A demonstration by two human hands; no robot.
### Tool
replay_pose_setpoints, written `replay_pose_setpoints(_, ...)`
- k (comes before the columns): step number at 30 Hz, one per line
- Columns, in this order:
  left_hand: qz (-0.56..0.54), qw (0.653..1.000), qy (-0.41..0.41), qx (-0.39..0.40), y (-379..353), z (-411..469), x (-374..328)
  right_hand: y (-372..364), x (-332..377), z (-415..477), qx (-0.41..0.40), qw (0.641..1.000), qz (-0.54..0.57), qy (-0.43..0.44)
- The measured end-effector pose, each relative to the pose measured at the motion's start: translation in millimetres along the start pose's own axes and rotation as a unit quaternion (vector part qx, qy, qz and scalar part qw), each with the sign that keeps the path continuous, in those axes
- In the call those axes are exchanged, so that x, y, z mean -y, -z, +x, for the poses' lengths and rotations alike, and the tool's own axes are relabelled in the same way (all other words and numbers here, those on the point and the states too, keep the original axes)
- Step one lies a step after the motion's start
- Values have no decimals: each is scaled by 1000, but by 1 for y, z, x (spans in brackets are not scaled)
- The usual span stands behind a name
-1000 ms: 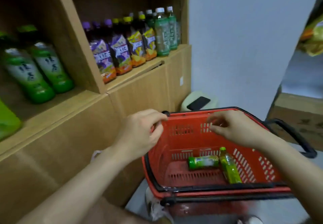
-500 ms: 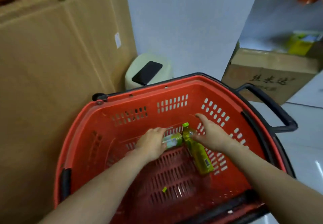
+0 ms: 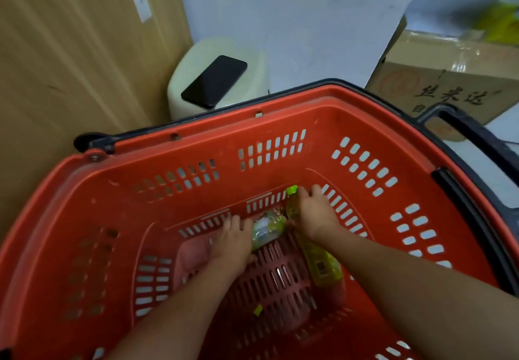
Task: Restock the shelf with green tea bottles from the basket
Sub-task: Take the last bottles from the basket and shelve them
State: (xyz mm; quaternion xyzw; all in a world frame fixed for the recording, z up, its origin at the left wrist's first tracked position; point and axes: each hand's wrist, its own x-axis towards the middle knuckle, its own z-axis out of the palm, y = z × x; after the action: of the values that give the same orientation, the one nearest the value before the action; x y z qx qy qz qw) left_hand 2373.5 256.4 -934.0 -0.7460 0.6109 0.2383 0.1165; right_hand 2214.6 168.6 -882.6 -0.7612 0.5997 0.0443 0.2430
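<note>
Forearms: both bare, entering from the bottom edge and reaching down into the basket.
Basket floor: slotted red plastic; a small yellow-green scrap [image 3: 257,310] lies loose on it, nearer than the hands.
Left hand [image 3: 234,240]: palm down on the floor of the red basket [image 3: 196,146], fingers curled together over one end of the lying bottle [image 3: 267,229]; grip looks closed, though the underside of the hand is hidden.
Lying bottle: green tea, on its side, running left to right, the covered end under the left hand, the other end touching the second bottle.
Right hand [image 3: 316,215]: laid over the neck and shoulder of the second bottle [image 3: 320,261], fingers slightly spread and bent down around it; cannot tell whether they clamp it or only rest on it.
Second bottle: green tea, lying on the floor, yellow-green cap pointing to the far wall, base toward the camera.
Basket handle [image 3: 477,140]: black, folded out at right.
Beyond basket, left: wooden cabinet side [image 3: 70,50].
Beyond basket, centre: pale bin [image 3: 179,95] with a black phone [image 3: 214,81] lying on its lid.
Beyond basket, right: cardboard box [image 3: 449,78] with printed characters.
</note>
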Motion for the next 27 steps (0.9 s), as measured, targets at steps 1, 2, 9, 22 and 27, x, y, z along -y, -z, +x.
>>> replay_pose_setpoints(1, -28, 999, 20, 24, -2, -2, -1, -3, -1, 0, 6, 1000, 2, -1)
replay_pose_setpoints(2, -48, 997, 33, 41, -4, -3, -2, -6, -3, -1, 19, 1000, 18, -11)
replay_pose_setpoints(9, -146, 985, 73, 55, 14, -21, 0, -19, -30, -7, 107, 990, 65, -64)
replay_pose_setpoints(22, -321, 938, 119, 54, 90, -103, 32, -1, -9, -34, 158, 971, 167, -67)
replay_pose_setpoints(27, -447, 885, 130, 9, 118, -142, 25, 58, 9, -47, 136, 973, 185, -15)
